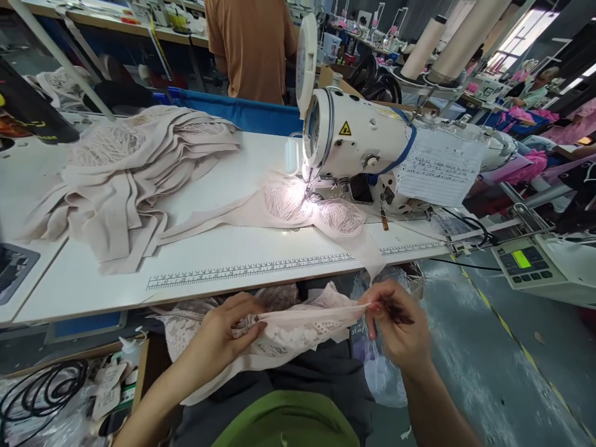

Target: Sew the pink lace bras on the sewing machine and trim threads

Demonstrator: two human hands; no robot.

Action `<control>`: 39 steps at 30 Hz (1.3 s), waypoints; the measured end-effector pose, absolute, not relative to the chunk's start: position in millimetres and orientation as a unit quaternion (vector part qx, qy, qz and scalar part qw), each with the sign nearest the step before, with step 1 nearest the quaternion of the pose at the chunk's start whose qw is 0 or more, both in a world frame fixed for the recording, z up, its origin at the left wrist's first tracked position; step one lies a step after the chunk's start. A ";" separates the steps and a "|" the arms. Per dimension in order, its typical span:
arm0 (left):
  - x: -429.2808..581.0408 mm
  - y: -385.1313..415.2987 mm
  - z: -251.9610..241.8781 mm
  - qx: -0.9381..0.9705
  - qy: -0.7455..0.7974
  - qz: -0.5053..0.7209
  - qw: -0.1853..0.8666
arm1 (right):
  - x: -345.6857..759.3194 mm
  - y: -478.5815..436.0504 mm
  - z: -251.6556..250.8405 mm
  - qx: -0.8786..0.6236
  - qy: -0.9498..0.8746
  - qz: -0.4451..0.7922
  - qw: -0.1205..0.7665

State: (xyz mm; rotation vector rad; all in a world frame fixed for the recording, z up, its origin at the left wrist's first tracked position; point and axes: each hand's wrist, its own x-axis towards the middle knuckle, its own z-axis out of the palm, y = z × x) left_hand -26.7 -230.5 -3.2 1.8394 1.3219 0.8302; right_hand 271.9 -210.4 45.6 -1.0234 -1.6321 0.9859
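Observation:
Over my lap, below the table's front edge, a pale pink lace fabric piece is stretched between my hands. My left hand grips its left part between thumb and fingers. At its right end, my right hand pinches the edge with thumb and fingertips. More lace fabric hangs under my left forearm. On the table, a bra piece with two lace cups lies under the lit needle of the white sewing machine. One of its wings hangs over the table edge near my right hand.
A stack of pale bra pieces lies on the left of the table. A printed ruler runs along the front. A control box stands at right, thread cones behind. A person stands beyond the table.

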 end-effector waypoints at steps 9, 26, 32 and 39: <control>-20.8 -236.9 1.7 0.506 0.553 0.466 0.470 | 285.1 -201.2 23.3 -0.386 -0.605 0.464 0.519; -22.6 -240.3 -6.4 0.416 0.576 0.545 0.445 | 274.2 -186.8 15.9 -0.551 -0.578 0.475 0.370; -23.6 -235.1 -11.0 0.419 0.578 0.544 0.440 | 277.5 -184.5 16.3 -0.534 -0.552 0.499 0.402; -23.8 -232.7 -8.3 0.419 0.567 0.554 0.442 | 280.1 -181.3 19.1 -0.476 -0.564 0.487 0.467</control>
